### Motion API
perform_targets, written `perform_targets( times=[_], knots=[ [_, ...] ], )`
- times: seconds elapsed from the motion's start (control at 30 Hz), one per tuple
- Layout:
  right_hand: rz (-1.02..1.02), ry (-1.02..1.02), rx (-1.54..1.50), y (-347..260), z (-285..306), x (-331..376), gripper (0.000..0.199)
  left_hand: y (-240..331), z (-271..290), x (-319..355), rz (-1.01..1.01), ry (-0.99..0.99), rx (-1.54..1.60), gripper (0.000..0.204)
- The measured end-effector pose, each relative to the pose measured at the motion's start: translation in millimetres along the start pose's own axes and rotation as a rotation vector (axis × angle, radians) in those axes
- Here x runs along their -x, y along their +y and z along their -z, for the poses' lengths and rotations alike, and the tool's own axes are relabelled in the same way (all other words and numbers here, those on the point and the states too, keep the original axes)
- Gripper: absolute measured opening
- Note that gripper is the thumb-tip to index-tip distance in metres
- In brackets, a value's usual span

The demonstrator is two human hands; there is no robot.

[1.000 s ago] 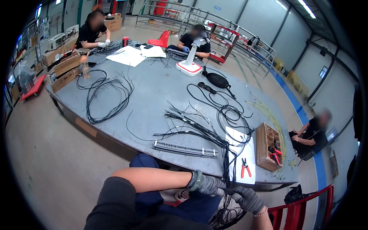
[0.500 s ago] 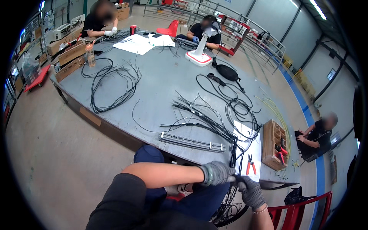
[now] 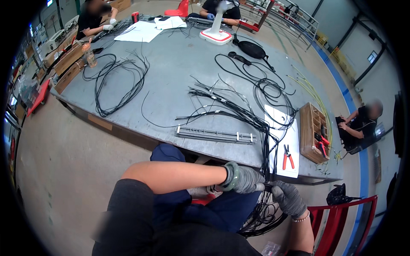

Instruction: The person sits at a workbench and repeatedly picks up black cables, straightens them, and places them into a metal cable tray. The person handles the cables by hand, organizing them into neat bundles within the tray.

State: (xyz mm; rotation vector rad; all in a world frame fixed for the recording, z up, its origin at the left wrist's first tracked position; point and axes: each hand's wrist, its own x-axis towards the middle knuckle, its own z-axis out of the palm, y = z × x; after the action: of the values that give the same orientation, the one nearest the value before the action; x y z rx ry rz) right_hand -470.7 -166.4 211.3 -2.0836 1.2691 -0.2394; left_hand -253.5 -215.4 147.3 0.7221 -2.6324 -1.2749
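A thick bundle of black cables (image 3: 266,149) runs across the table, over its near edge and down to a tangle of coils below. My left hand (image 3: 244,179), in a grey knit glove, is closed round the bundle just off the table edge. Beside it my gloved right hand (image 3: 289,199) is also closed on the bundle, its fingertips close to the left ones. A short dark piece shows between the hands; what it is I cannot make out. On the table, the bundle's far ends fan out with white tags.
A slotted grey rail (image 3: 215,134) lies near the edge. Red-handled pliers (image 3: 288,158) rest on white paper (image 3: 277,117), beside a wooden tool box (image 3: 314,132). Coiled black cables (image 3: 121,85) lie at left. Co-workers sit around the table (image 3: 171,81); a red chair (image 3: 337,217) stands at right.
The view has tilted downward, so the table appears higher. Both hands still grip the bundle, fingers close together, with only slight movement.
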Motion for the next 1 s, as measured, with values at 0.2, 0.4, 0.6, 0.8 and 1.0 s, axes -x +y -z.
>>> perform_targets(
  times=[0.2, 0.4, 0.6, 0.8, 1.0],
  knots=[
    [-0.092, -0.001, -0.226, 13, -2, -5, 0.032, 6, -6, 8, 0.027, 0.058, 0.180, 0.039],
    [-0.138, -0.043, -0.252, 8, 3, -10, 0.030, 0, 0, 3, 0.038, 0.031, 0.287, 0.040],
    [0.080, 0.124, 0.144, -10, -7, -10, 0.024, 9, 7, 9, 0.068, 0.144, -0.080, 0.040],
    [0.113, 0.111, 0.214, -6, -14, -12, 0.019, 22, 7, 25, 0.163, 0.184, -0.086, 0.058],
    [0.033, 0.098, -0.159, 17, -21, -25, 0.038, 11, 12, 22, 0.219, 0.258, -0.261, 0.050]
  ],
)
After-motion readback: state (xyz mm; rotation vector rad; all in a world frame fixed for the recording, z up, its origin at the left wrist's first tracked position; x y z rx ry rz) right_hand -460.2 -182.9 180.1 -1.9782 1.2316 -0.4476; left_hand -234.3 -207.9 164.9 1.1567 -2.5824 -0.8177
